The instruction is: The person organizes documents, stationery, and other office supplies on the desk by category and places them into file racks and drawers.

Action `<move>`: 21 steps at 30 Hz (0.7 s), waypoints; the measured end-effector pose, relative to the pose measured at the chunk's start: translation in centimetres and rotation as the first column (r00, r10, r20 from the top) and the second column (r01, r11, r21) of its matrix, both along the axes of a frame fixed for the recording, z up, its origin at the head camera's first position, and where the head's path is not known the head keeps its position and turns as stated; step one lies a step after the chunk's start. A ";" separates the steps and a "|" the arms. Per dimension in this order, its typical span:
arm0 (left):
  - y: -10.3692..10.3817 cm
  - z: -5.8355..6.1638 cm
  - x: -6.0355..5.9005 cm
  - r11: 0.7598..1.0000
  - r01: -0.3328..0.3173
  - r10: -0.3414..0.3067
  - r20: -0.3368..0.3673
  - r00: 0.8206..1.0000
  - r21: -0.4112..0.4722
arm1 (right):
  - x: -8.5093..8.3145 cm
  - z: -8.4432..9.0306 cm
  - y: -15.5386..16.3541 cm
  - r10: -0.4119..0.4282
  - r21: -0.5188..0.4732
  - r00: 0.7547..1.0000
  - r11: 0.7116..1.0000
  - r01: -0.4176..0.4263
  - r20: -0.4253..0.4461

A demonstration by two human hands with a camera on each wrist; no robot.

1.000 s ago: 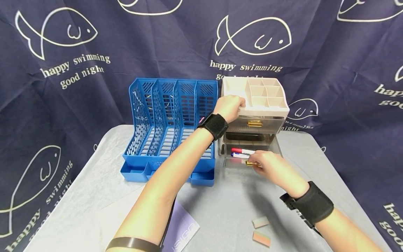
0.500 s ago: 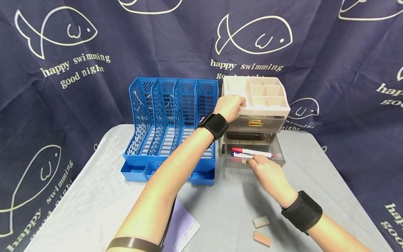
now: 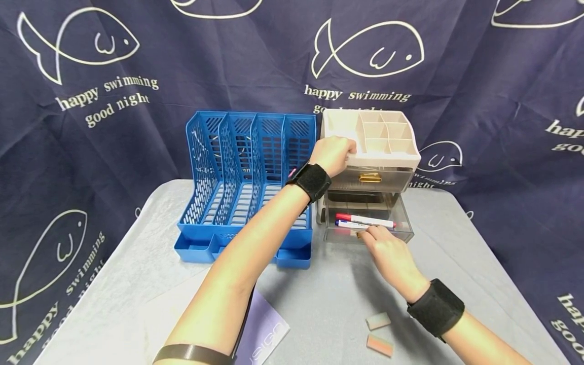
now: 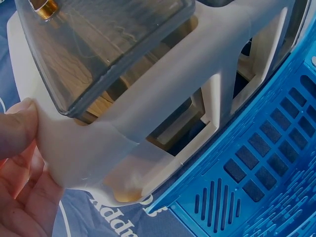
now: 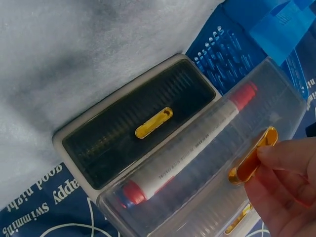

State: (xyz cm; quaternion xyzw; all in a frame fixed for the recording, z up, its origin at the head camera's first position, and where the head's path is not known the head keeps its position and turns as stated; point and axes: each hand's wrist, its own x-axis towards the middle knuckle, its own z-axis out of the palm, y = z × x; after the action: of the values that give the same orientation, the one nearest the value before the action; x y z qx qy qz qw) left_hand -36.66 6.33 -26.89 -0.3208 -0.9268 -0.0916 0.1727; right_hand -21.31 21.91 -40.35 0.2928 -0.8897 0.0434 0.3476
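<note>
My left hand (image 3: 334,154) holds the top front rim of a cream desktop drawer organizer (image 3: 392,159). In the left wrist view the thumb and fingers (image 4: 22,131) grip the organizer's cream edge. A see-through drawer (image 3: 333,235) is pulled out, below a less extended upper drawer (image 3: 347,178). Inside lie a red-capped marker (image 3: 365,220) and a blue-capped marker (image 3: 349,224). My right hand (image 3: 388,253) is at the drawer's front. In the right wrist view its thumb and fingers pinch the gold drawer handle (image 5: 242,165).
A blue file rack (image 3: 255,233) stands immediately left of the organizer. Two small eraser-like blocks lie at the front right, one greyish (image 3: 377,321), one orange (image 3: 379,345). A purple-and-white folder or booklet (image 3: 269,329) lies partly under the left forearm.
My right hand has shifted a little left and its wrist has swung down and left, uncovering more of the markers. The left hand keeps its place on the organizer.
</note>
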 end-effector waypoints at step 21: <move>0.0 0.0 0.2 1.000 -0.011 0.011 -0.009 1.000 -0.003 | -2.8 0.3 1.0 -0.002 -0.043 0.999 0.999 0.003 0.045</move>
State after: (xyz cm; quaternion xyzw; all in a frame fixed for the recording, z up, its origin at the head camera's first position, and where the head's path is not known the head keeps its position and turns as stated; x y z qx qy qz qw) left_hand -36.46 6.31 -26.86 -0.3161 -0.9280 -0.0879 0.1767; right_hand -24.12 22.92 -40.08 0.2832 -0.8965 0.0686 0.3338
